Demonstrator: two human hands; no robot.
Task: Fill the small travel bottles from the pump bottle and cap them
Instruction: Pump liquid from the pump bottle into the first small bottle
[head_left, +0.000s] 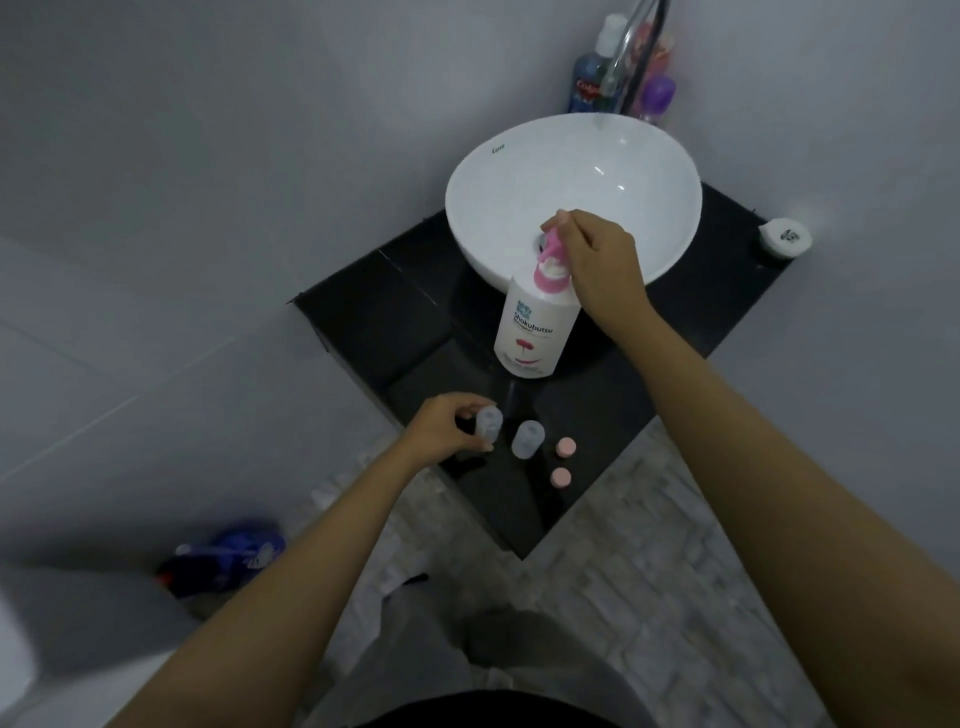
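A white pump bottle (531, 327) with a pink pump head stands on the black counter (691, 322) in front of the basin. My right hand (597, 260) grips the pink pump head from the right. Near the counter's front corner my left hand (447, 428) holds a small clear travel bottle (126, 422) upright on the counter. A second clear travel bottle (528, 439) stands uncapped just to its right. Two pink caps (565, 447) (561, 476) lie beside it on the counter.
A white round basin (571, 176) sits behind the pump bottle, under a chrome tap (626, 52). Toiletry bottles (592, 78) crowd the back corner. A small white holder (784, 238) stands at the counter's right corner. A blue object (228, 556) lies on the floor at the left.
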